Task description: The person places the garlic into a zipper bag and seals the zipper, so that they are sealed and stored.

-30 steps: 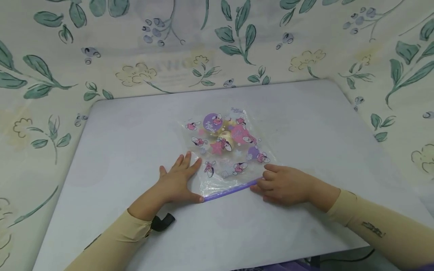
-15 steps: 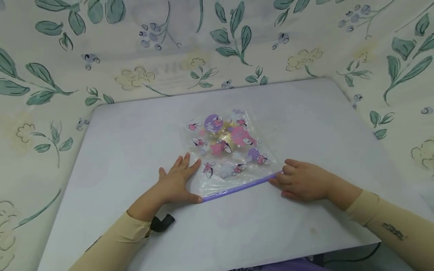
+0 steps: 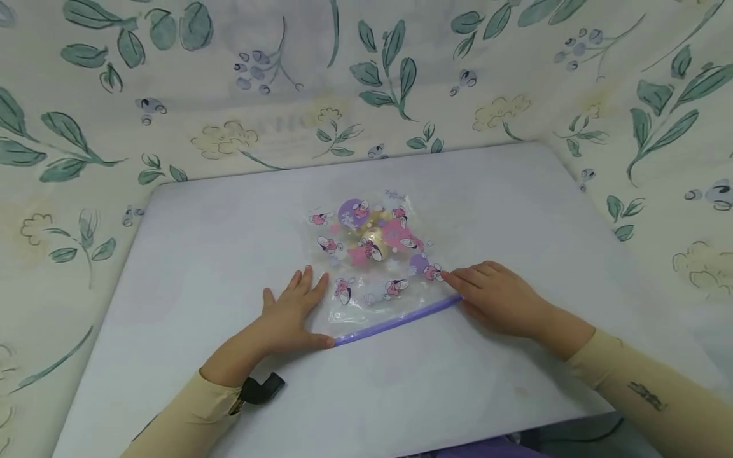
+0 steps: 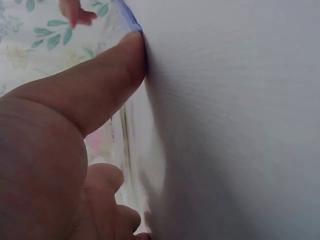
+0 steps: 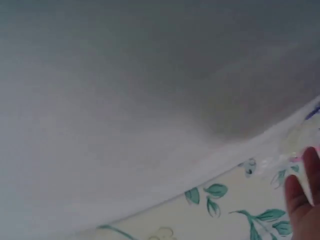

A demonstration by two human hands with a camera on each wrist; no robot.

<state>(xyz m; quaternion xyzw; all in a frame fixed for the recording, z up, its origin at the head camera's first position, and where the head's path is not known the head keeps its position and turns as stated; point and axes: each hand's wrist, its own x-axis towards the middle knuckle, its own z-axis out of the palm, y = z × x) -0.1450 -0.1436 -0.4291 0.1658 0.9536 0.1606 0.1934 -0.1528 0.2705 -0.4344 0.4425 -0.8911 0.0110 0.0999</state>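
Note:
A clear zip bag (image 3: 409, 289) printed with pink and purple cartoon figures lies flat on the white table in the head view. Its purple zip strip (image 3: 397, 320) faces the person. Round, gold-coloured contents (image 3: 376, 238) show through the film, partly hidden by the print. My left hand (image 3: 286, 317) lies with fingers spread at the bag's left side. The tip of its thumb (image 4: 107, 80) presses the strip's left end in the left wrist view. At the strip's right end, my right hand (image 3: 506, 302) rests with fingers fairly straight, fingertips at the bag's edge.
The white tabletop (image 3: 229, 222) runs back to a wall of leaf-patterned cloth (image 3: 321, 76), which also hangs at both sides. A black strap end (image 3: 263, 388) sticks out by the left wrist. A dark cable (image 3: 590, 439) shows below the table's front edge.
My right hand has slid rightward along the purple strip to its right end, and its curled, pinching fingers have straightened. My left hand has stayed at the left end. The head view has shifted slightly.

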